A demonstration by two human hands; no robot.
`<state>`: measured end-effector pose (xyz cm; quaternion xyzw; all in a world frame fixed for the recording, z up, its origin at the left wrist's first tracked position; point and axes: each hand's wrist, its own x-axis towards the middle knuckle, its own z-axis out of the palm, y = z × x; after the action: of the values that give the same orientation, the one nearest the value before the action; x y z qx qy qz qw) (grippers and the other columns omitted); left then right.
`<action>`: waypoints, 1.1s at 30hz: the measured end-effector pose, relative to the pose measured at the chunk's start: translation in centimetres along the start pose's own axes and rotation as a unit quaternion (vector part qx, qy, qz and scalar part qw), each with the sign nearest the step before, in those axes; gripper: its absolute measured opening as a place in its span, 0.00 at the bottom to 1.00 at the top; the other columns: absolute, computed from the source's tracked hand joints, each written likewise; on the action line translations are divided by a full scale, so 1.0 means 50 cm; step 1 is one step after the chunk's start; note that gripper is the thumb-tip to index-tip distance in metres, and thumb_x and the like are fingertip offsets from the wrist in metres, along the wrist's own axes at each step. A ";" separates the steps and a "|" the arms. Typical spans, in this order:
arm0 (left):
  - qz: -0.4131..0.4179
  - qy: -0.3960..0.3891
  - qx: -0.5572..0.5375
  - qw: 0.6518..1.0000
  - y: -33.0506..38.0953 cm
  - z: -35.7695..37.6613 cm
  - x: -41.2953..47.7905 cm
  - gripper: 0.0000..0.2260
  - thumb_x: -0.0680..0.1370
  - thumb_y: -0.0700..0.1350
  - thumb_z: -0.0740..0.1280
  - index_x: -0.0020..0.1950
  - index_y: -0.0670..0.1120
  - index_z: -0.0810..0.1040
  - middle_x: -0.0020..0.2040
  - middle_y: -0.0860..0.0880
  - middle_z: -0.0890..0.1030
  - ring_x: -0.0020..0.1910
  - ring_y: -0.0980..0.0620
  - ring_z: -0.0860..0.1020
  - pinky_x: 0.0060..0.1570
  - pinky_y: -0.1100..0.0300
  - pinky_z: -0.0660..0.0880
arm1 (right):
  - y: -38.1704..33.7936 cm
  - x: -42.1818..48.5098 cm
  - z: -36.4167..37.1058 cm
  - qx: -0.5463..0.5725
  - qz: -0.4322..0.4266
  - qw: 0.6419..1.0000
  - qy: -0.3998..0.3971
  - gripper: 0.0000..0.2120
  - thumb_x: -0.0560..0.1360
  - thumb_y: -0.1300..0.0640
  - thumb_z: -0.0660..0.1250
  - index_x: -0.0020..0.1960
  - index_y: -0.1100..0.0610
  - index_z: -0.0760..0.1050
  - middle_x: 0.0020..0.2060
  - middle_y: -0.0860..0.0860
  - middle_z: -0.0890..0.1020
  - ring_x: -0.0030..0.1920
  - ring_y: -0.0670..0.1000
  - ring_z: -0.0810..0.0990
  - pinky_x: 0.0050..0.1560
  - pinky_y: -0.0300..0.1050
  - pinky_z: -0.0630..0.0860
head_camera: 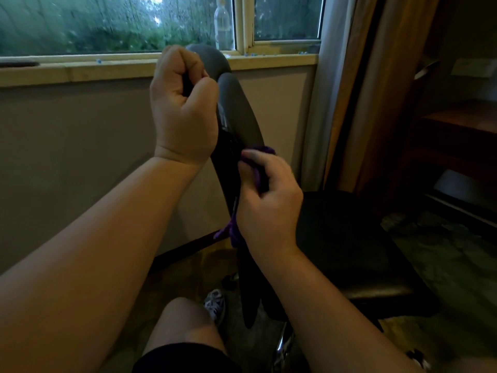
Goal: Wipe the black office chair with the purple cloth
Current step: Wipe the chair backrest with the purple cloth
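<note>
The black office chair (344,238) stands in front of me, seen edge-on from the side, its backrest (236,109) rising toward the window and its seat stretching to the right. My left hand (183,109) is closed around the upper edge of the backrest. Lower down, my right hand (269,197) grips the bunched purple cloth (262,168) and presses it against the backrest's edge. A tail of the cloth hangs out below that hand at the wrist.
A wooden windowsill (80,68) runs behind the chair, with a clear plastic bottle (222,24) on it. Curtains (349,90) hang at the right, and dark wooden furniture (457,130) lies beyond. My knee (185,319) and a shoe (215,305) are below.
</note>
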<state>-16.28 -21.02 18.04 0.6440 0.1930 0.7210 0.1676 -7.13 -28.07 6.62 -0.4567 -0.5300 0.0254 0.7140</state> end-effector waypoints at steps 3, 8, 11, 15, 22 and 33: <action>0.000 -0.004 -0.002 1.000 -0.001 -0.002 0.001 0.11 0.67 0.33 0.59 0.35 0.50 0.65 0.38 0.38 0.67 0.37 0.41 0.65 0.36 0.38 0.64 | -0.007 0.004 0.005 0.028 0.023 0.999 -0.010 0.08 0.78 0.60 0.70 0.56 0.52 0.77 0.51 0.47 0.80 0.54 0.44 0.79 0.55 0.40 0.77; 0.004 0.000 0.010 1.000 -0.005 -0.006 0.001 0.11 0.67 0.32 0.59 0.35 0.49 0.65 0.38 0.39 0.68 0.37 0.42 0.66 0.37 0.37 0.65 | 0.032 -0.030 -0.031 -0.059 0.010 0.995 -0.075 0.07 0.77 0.60 0.71 0.55 0.54 0.78 0.50 0.45 0.78 0.52 0.39 0.78 0.53 0.29 0.74; 0.002 -0.001 0.008 1.000 -0.002 -0.003 0.005 0.12 0.66 0.33 0.59 0.35 0.50 0.65 0.37 0.39 0.68 0.37 0.42 0.65 0.36 0.39 0.64 | 0.043 -0.047 -0.050 -0.093 0.049 0.988 -0.109 0.09 0.77 0.60 0.72 0.55 0.51 0.78 0.50 0.43 0.79 0.53 0.36 0.77 0.52 0.25 0.71; 0.001 0.000 0.011 1.000 0.001 -0.003 0.002 0.12 0.66 0.33 0.59 0.34 0.51 0.65 0.37 0.39 0.68 0.37 0.42 0.65 0.36 0.41 0.63 | 0.034 -0.051 -0.052 -0.063 0.108 0.987 -0.101 0.08 0.77 0.58 0.72 0.53 0.48 0.78 0.48 0.41 0.80 0.52 0.35 0.77 0.51 0.24 0.71; -0.003 -0.009 0.009 1.000 0.005 -0.002 0.001 0.12 0.66 0.32 0.58 0.35 0.50 0.65 0.37 0.39 0.68 0.37 0.42 0.64 0.37 0.43 0.63 | -0.029 0.026 0.001 0.037 0.048 0.998 -0.028 0.06 0.78 0.56 0.71 0.53 0.48 0.78 0.48 0.43 0.80 0.51 0.40 0.80 0.51 0.31 0.76; 0.011 -0.002 0.019 1.000 0.001 0.000 0.003 0.14 0.66 0.30 0.58 0.35 0.50 0.64 0.37 0.39 0.68 0.37 0.43 0.65 0.38 0.48 0.63 | 0.194 -0.207 -0.125 -0.200 0.064 0.958 -0.194 0.10 0.75 0.66 0.72 0.55 0.57 0.80 0.55 0.51 0.79 0.56 0.49 0.79 0.59 0.46 0.79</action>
<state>-16.30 -20.97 18.20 0.6505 0.1994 0.7179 0.1476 -2.44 -31.71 -7.66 -0.6091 -0.6224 0.0524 0.4887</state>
